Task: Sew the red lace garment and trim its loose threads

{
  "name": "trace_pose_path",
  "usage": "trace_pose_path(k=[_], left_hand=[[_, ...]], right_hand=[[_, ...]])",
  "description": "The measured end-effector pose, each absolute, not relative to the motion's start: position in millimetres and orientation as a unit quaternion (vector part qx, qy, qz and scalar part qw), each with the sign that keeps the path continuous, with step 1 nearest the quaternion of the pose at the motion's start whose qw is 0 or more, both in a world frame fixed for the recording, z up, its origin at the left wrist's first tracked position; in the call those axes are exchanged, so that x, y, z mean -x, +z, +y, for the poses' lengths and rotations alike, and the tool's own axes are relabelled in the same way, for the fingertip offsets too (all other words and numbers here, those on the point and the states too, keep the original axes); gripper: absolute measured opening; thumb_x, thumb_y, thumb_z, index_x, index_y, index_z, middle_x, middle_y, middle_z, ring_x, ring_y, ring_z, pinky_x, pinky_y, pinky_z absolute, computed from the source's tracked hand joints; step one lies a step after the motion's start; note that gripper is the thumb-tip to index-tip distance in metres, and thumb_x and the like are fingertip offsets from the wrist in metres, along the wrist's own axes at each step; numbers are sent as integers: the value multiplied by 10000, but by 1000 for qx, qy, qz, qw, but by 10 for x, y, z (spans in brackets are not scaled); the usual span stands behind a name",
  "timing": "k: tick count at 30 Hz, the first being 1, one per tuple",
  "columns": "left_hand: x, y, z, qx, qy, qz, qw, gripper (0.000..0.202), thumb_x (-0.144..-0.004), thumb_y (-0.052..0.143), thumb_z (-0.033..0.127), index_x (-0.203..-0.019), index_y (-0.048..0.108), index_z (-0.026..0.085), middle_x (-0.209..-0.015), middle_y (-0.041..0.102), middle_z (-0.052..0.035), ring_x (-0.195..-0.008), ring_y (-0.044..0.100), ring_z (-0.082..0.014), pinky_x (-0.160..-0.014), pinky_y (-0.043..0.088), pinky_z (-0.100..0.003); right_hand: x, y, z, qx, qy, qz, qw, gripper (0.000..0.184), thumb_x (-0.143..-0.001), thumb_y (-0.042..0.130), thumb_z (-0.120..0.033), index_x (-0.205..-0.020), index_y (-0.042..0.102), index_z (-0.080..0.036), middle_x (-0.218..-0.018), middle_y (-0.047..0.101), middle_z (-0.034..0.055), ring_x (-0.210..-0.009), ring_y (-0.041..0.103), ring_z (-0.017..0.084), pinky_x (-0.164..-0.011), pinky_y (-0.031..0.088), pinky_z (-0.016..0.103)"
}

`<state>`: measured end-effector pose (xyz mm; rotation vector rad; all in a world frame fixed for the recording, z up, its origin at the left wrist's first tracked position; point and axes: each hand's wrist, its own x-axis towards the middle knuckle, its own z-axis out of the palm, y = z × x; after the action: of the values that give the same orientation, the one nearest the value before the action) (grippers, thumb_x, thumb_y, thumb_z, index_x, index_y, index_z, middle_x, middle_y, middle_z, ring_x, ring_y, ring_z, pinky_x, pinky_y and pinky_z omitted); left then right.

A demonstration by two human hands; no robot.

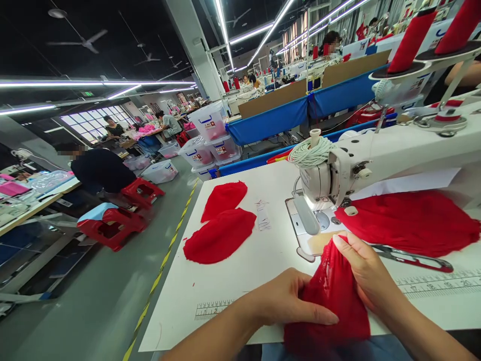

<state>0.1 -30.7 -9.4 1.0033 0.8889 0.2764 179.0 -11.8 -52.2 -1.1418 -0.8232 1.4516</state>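
Note:
A piece of red fabric hangs gathered between my two hands at the table's front edge. My right hand pinches its upper corner between thumb and fingers, just in front of the sewing machine. Lower down, my left hand grips the cloth with the thumb lying across it; the fingers behind are hidden. Two red fabric pieces lie flat to the left on the white table. Another red piece is spread under the machine arm. Thread snips rest beside my right hand.
A printed ruler runs along the table's front. Red thread cones stand above the machine at the upper right. Plastic bins are stacked beyond the table. Red stools and a seated person are across the aisle.

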Motion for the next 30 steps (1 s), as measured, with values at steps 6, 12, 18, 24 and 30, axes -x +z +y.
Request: trace_pose_path(k=[6, 12, 18, 24, 30], left_hand=[[-56, -75, -423, -567, 67, 379, 728, 527, -599, 804, 642, -637, 558, 178, -588, 493, 57, -560, 410, -90, -531, 324, -235], [-131, -59, -433, -428, 182, 389, 795, 477, -599, 844, 596, -713, 678, 164, -627, 583, 26, -610, 516, -117, -636, 427, -237], [-208, -69, -313, -154, 496, 436, 735, 461, -559, 920, 485, -797, 725, 142, -733, 720, -53, -728, 672, -183, -778, 527, -283], [-306, -97, -293, -140, 527, 403, 735, 442, -622, 900, 451, -845, 721, 113, -765, 731, -75, -738, 687, -196, -798, 548, -313], [-394, -114, -306, -159, 527, 390, 738, 325, -671, 888, 314, -860, 734, 99, -788, 729, -77, -730, 656, -155, -758, 529, -257]], right_hand=[[-1787, -547, -169, 492, 606, -321, 535, 477, -722, 734, -633, -686, 474, -235, -588, 414, -80, -519, 361, 98, -464, 331, 226], [-1810, -466, -81, 488, 639, -331, 493, 432, -695, 737, -639, -768, 571, -246, -668, 589, -15, -582, 542, 169, -525, 465, 297], [-1925, -395, -311, 589, 455, -419, 520, 408, -720, 713, -604, -983, 646, -299, -1158, 657, 33, -1040, 583, 253, -835, 473, 321], [-1770, -408, -673, 583, 414, -556, 424, 348, -875, 525, -611, -844, 626, -279, -590, 526, -43, -541, 465, 162, -567, 371, 299], [-1694, -475, -627, 563, 459, -513, 459, 409, -887, 505, -613, -733, 610, -248, -580, 521, -32, -547, 437, 153, -525, 349, 272]])
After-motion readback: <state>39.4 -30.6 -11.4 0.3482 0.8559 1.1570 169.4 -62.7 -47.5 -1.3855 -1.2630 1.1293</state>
